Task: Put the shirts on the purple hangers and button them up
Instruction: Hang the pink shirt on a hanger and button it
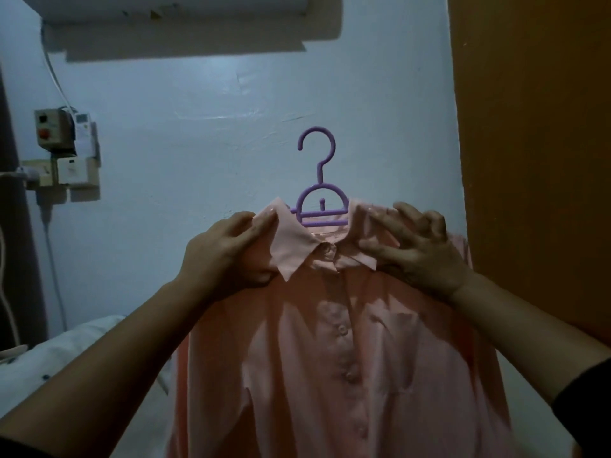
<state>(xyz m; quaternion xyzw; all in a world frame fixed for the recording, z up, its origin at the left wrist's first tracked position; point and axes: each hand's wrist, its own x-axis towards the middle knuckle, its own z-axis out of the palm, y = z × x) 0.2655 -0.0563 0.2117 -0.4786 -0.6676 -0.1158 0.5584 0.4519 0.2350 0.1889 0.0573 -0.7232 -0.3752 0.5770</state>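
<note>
A pale pink shirt [330, 358] hangs on a purple hanger [319, 196], held up in front of a light blue wall. Its front placket shows several buttons that look fastened, including the one at the collar. My left hand [228, 249] pinches the left collar flap between thumb and fingers at the shoulder. My right hand [413, 246] lies on the right collar flap and shoulder with spread, bent fingers, its fingertips on the fabric. The hanger's hook points up, free of any rail, and its arms are hidden inside the shirt.
An orange-brown panel [535, 143] stands close at the right. Switch boxes and cables [62, 150] are mounted on the wall at the left. A white cloth surface [59, 365] lies low at the left. A white unit [185, 14] hangs overhead.
</note>
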